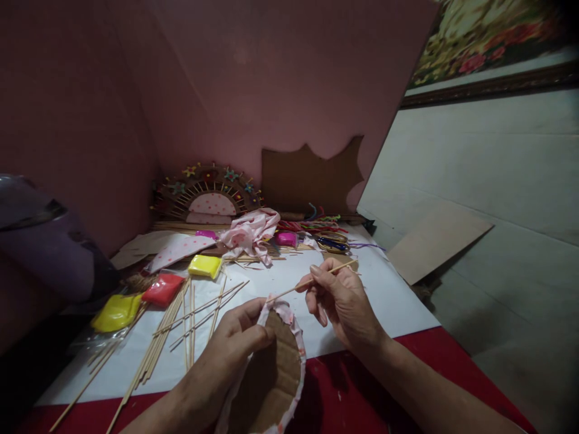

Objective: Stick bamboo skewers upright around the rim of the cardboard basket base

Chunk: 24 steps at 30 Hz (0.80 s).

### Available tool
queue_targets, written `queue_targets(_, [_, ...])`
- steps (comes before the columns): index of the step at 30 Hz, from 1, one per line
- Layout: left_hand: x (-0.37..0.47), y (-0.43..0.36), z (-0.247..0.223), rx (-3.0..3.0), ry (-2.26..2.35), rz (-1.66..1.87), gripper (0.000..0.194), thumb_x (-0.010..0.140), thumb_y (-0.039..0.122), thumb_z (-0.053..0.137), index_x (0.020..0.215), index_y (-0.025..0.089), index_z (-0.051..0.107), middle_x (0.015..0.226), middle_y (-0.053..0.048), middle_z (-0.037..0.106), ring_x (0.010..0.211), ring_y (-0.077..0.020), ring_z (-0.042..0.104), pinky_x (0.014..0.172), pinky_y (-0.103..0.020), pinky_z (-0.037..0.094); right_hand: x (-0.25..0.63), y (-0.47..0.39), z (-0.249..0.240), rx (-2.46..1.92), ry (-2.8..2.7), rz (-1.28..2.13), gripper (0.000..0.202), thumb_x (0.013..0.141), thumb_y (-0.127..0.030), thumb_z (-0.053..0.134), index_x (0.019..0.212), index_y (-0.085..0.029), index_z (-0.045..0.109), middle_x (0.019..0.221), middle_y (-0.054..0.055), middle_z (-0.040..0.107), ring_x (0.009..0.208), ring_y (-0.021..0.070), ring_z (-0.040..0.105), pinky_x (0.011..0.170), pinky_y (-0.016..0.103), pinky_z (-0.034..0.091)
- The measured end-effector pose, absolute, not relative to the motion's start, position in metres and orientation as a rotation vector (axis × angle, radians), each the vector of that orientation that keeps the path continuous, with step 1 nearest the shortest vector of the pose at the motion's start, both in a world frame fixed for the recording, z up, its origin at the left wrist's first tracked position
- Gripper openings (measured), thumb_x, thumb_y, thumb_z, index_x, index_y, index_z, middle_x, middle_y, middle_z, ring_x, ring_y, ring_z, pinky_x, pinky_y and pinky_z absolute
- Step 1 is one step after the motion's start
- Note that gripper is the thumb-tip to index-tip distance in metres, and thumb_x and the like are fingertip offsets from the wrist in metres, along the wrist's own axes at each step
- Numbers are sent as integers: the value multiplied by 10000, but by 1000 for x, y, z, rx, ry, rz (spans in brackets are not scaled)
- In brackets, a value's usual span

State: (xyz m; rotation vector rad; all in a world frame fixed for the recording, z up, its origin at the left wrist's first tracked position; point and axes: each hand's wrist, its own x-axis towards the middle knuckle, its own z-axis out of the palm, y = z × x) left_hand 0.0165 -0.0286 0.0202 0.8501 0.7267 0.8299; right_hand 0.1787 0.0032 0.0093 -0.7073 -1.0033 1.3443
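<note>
My left hand (239,334) grips the edge of an oval cardboard piece (266,386), its thumb lying on the brown face. Pale pink fabric (299,349) is folded over the cardboard's rim. Between the thumb and fingers of my right hand (341,295) is a thin wooden stick (330,271). Its lower left tip meets the fabric at the top of the cardboard, beside my left fingers. The far side of the cardboard is hidden.
Loose wooden sticks (156,343) lie left on white paper (384,301). Yellow (205,266) and red clay packs (163,289) sit beside them. Behind are crumpled pink cloth (251,232), scissors (333,243), a decorated half-round fan shape (210,193) and a cut cardboard sheet (312,175).
</note>
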Motion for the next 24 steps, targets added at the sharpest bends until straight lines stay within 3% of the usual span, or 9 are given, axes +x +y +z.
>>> queue_targets(24, [13, -27, 5, 1035, 693, 801, 194, 704, 108, 506, 833, 180, 631, 756, -41, 647, 660, -159, 575, 624, -260, 418, 184, 7, 10, -709, -1051, 1365, 217, 804, -305, 518, 678, -197, 378, 590, -10, 642, 318, 67, 480, 241, 119, 295])
